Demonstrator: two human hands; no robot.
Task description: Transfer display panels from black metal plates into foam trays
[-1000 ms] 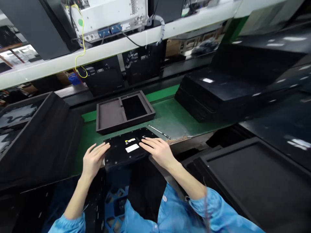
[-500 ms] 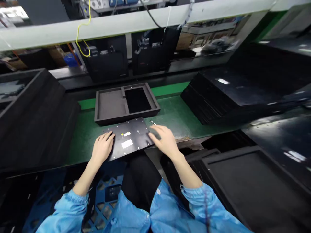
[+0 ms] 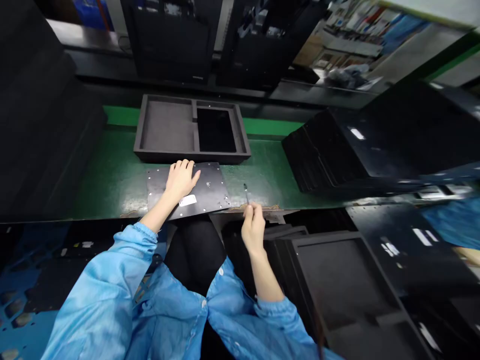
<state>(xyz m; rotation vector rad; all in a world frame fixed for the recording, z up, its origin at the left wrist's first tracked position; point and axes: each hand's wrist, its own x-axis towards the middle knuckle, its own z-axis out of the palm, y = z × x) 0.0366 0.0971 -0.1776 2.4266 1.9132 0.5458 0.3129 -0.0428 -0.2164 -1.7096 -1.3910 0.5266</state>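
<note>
A flat black panel (image 3: pixel 210 192) with a row of small silver dots along its edges and a white label lies on the green bench, jutting slightly over the front edge. My left hand (image 3: pixel 181 179) rests on the panel's upper middle, fingers spread. To the panel's right, my right hand (image 3: pixel 254 226) is closed around a thin metal tool (image 3: pixel 246 191) with a small rounded tip. The tool points away from me, and its exact kind is too small to make out. Behind the panel stands a dark grey foam tray (image 3: pixel 165 156) holding a glossy black sheet (image 3: pixel 216 131) in its right compartment.
Stacked black panels (image 3: pixel 337 145) stand on the bench at right. Below them, dark foam trays (image 3: pixel 345 280) are piled beside my right arm. A tall dark stack (image 3: pixel 45 120) borders the left. A blue perforated crate (image 3: pixel 18 310) sits low at left. At far right a co-worker's blue sleeve (image 3: pixel 455 222) shows.
My right hand has left the panel's right edge and now holds the thin metal tool. My left hand has slid from the left edge to the panel's middle. The view has tilted down.
</note>
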